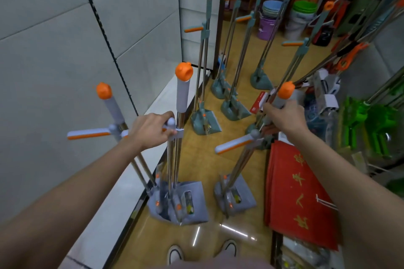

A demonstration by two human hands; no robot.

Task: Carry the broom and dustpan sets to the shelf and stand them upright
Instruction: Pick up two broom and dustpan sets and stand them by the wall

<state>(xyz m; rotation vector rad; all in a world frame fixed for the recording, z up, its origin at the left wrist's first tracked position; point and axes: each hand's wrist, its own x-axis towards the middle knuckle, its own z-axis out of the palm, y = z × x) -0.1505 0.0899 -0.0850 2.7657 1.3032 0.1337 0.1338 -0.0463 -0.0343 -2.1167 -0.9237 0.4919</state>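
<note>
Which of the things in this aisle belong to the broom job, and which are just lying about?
Job: grey broom and dustpan sets with orange caps, held in left hand and right hand; white shelf ledge.
Lying about: red printed paper stack; stacked plastic buckets.

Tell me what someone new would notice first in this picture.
Two hands grip grey broom and dustpan sets with orange caps: the left hand holds one beside the white shelf, the right hand another mid-aisle. Teal sets stand beyond, and red paper lies at right.
</note>
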